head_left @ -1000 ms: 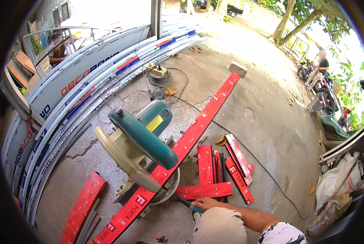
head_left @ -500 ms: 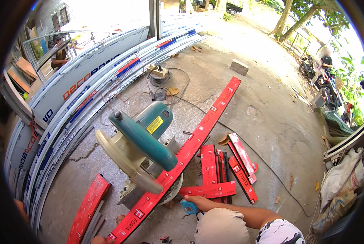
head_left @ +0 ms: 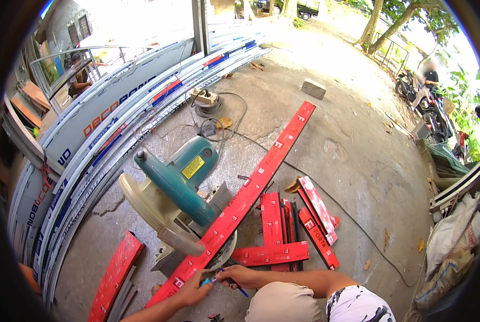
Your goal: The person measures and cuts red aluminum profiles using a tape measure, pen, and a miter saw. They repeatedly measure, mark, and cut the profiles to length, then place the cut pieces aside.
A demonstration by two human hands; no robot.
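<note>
A long red-wrapped bar (head_left: 269,163) lies slantwise across the base of a teal cut-off saw (head_left: 175,174), in front of its blade guard. Over the bar's near end my left hand (head_left: 192,292) is closed round a light-blue tape measure (head_left: 206,280), mostly covered by the fingers. Just right of it, my right hand (head_left: 239,277) pinches a slim dark-blue pen (head_left: 242,291), its lower end pointing down and right. Both hands almost touch, near the saw's round base. My right forearm passes beside my knee.
Short red-wrapped pieces (head_left: 272,220) lie stacked right of the saw, and another red length (head_left: 114,276) lies at left. A cable (head_left: 331,196) crosses the concrete from an extension socket (head_left: 204,96). Long profiles (head_left: 105,145) line the left. Two people are farther off.
My left hand has come up from the bar's near end to meet my right hand. The tape measure, earlier in my right hand, is now at my left; a pen shows in the right.
</note>
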